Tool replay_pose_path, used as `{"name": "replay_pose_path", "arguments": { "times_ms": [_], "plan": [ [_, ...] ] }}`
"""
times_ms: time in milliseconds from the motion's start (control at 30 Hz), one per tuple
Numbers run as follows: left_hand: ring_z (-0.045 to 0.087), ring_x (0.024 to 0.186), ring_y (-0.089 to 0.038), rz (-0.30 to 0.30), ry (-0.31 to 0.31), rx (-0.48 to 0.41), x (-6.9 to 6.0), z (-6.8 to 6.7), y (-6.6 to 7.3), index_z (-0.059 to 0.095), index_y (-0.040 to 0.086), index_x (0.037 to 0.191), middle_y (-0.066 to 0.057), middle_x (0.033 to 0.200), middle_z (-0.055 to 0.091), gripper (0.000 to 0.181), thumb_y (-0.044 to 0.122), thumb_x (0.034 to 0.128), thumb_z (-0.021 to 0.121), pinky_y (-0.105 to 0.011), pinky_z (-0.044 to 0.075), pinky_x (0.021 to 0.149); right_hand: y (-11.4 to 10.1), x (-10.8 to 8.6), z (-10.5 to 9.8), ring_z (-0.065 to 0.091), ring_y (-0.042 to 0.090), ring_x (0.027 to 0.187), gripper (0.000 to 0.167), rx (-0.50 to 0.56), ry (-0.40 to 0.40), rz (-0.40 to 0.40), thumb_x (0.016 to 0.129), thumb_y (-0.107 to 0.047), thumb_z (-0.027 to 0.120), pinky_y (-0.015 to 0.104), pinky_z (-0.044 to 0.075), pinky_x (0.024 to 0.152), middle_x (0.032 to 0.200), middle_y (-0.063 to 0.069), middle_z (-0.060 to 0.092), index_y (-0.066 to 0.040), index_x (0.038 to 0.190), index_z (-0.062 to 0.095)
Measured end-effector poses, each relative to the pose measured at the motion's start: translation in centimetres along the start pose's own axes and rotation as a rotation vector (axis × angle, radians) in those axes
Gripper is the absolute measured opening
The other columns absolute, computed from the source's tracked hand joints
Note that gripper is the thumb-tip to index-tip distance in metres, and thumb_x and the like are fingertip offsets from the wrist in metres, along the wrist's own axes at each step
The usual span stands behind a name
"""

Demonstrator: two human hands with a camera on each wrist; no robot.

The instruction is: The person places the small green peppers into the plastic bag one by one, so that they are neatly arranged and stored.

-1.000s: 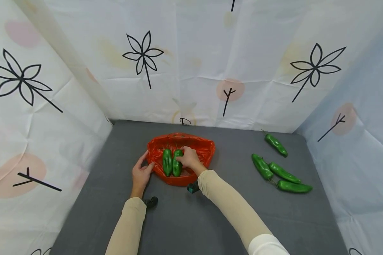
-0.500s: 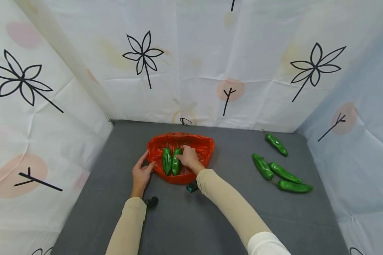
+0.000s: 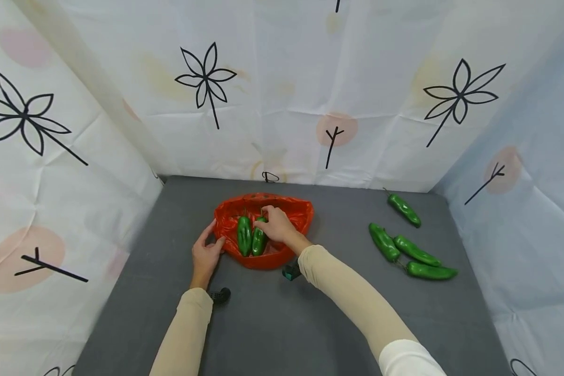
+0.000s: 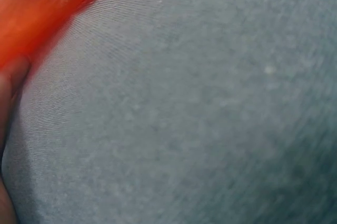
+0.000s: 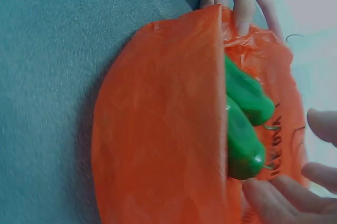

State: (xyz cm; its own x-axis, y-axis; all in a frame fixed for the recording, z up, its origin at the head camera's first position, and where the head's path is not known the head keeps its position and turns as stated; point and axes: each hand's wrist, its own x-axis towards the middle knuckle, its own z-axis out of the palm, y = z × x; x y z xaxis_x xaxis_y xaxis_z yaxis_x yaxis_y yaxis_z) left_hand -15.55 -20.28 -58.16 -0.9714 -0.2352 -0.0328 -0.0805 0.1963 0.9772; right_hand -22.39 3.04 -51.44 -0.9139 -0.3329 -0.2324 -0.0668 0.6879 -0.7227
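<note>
A red plastic bag [image 3: 268, 260] lies with its mouth spread wide, and two green peppers rest side by side in it. The left pepper [image 3: 244, 236] lies apart from my hands. Over the stem end of the right pepper [image 3: 259, 243] is my right hand [image 3: 280, 227], its fingers loosely extended; in the right wrist view they stand apart from the peppers. My left hand [image 3: 207, 256] holds the bag's left edge, with a finger over the rim and others outside it in the right wrist view. The left wrist view shows mostly grey cloth and a red corner.
On the right of the grey table [image 3: 338, 313] lie several more green peppers, such as a lone one [image 3: 404, 210] at the back and one [image 3: 431, 271] in front. White patterned cloth [image 3: 282, 104] hangs round the back and sides.
My right hand has let go of the right pepper and lifted slightly toward its stem end. The left hand stays at the bag's edge. The head view has shifted a little.
</note>
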Motion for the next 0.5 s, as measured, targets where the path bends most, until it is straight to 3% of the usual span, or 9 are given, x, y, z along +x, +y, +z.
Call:
{"name": "replay_pose_path", "arguments": {
  "times_ms": [100, 267, 400, 500],
  "plan": [
    [0.070, 0.069, -0.038, -0.004, -0.011, 0.003, 0.0, 0.0, 0.0, 0.052, 0.017, 0.151, -0.011, 0.156, 0.050, 0.058, 0.008, 0.0959, 0.069, -0.031, 0.062, 0.067, -0.2, -0.5, -0.5, 0.059, 0.028, 0.119, 0.062, -0.052, 0.052, -0.026, 0.103, -0.038, 0.059, 0.044, 0.052, 0.100, 0.143, 0.017, 0.053, -0.005, 0.153, 0.042],
    [0.071, 0.069, -0.042, 0.027, -0.011, -0.019, -0.1, -0.1, -0.1, 0.053, 0.013, 0.150, -0.016, 0.154, 0.051, 0.057, 0.005, 0.0956, 0.067, -0.040, 0.063, 0.065, -0.4, -1.6, -1.1, 0.054, 0.031, 0.131, 0.059, -0.170, 0.143, -0.101, 0.105, -0.038, 0.057, 0.047, 0.048, 0.111, 0.147, 0.015, 0.049, -0.010, 0.154, 0.042],
    [0.073, 0.068, -0.039, 0.052, 0.003, -0.026, -0.2, 0.0, -0.2, 0.054, 0.011, 0.150, -0.019, 0.150, 0.053, 0.056, 0.004, 0.0958, 0.066, -0.038, 0.063, 0.064, -0.3, -2.5, -1.8, 0.047, 0.033, 0.137, 0.062, -0.323, 0.195, -0.196, 0.104, -0.041, 0.057, 0.046, 0.045, 0.114, 0.149, 0.015, 0.045, -0.011, 0.156, 0.039],
    [0.074, 0.066, -0.028, 0.057, 0.011, -0.030, 0.1, 0.1, -0.4, 0.054, 0.012, 0.149, -0.020, 0.148, 0.054, 0.055, 0.004, 0.0957, 0.066, -0.033, 0.063, 0.064, 0.2, -2.9, -2.2, 0.042, 0.035, 0.143, 0.066, -0.451, 0.245, -0.238, 0.103, -0.046, 0.057, 0.050, 0.039, 0.120, 0.152, 0.016, 0.042, -0.013, 0.156, 0.038]
  ]
}}
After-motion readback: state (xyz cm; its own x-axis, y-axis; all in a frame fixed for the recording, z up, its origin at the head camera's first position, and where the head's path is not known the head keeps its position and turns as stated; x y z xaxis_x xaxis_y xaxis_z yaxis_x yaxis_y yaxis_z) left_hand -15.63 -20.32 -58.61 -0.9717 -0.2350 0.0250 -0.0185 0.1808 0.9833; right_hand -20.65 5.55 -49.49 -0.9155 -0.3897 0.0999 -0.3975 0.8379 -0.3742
